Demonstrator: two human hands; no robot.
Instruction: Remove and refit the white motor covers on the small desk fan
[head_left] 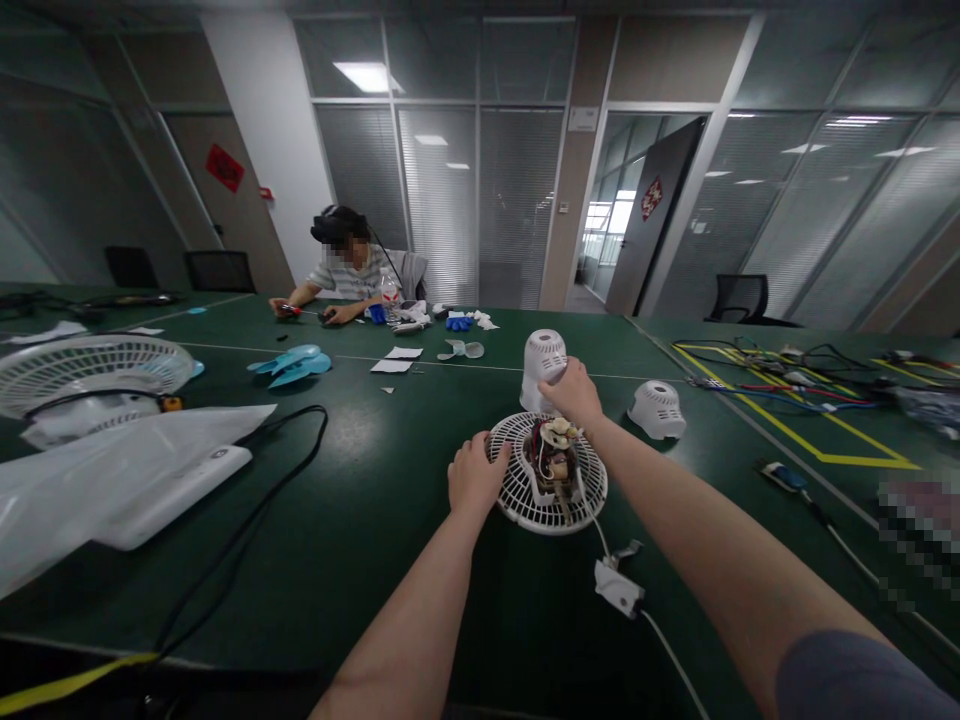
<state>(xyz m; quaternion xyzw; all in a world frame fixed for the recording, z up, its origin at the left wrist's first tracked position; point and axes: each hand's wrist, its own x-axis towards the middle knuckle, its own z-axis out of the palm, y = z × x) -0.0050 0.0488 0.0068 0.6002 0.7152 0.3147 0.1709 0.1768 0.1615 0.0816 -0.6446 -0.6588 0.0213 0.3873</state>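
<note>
A white round fan grille (517, 495) lies flat on the green table (375, 500), with a bare fan motor (553, 458) of copper windings standing on its middle. My left hand (474, 478) is closed on the grille's left rim. My right hand (574, 390) is wrapped round a white ribbed motor cover (544, 356), which stands just behind the grille. A second white cover (658, 407) rests to the right. From the grille a white cable runs to a small white switch box (619, 587) near me.
At left lie another fan grille (90, 365), a white base (180, 495) under clear plastic, and a black cable (247, 520). Blue fan blades (294, 364) and paper scraps lie mid-table. A person (341, 275) works at the far side. Wires and yellow tape (787, 400) lie at right.
</note>
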